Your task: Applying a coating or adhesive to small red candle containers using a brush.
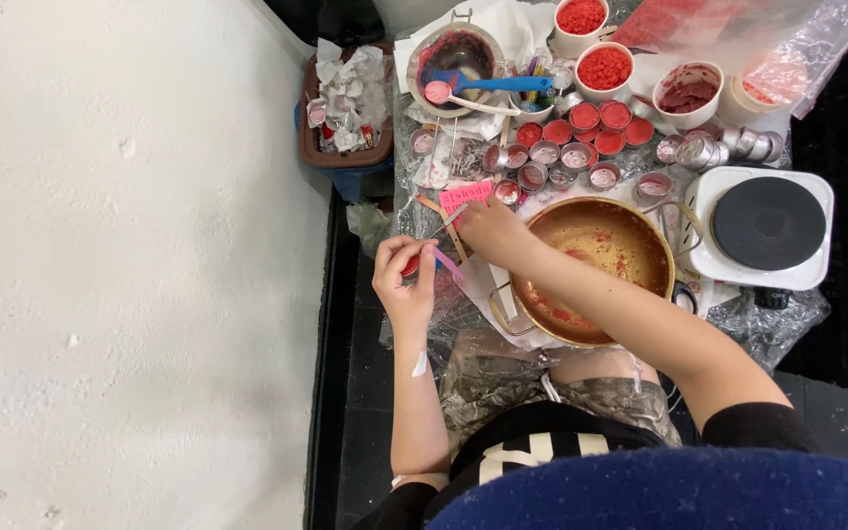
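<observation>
The left hand (406, 280) pinches a small red tin (411, 264) between thumb and fingers, holding it just above the plastic-covered table (768, 324). The right hand (488, 231) is closed on a thin stick (451, 218) whose tip points toward the tin; a pink and blue stick (447, 262) lies between the two hands. Just right of the right wrist sits a wide brass pan (601, 265) streaked with red, and beyond it a single hotplate (768, 224). Rows of little round tins (581, 147), some filled red, stand behind the hands, with white cups of red granules (604, 69) farther back. To work cleanly here, I judge the tin should stay level and the stick move gently, so nothing spills.
</observation>
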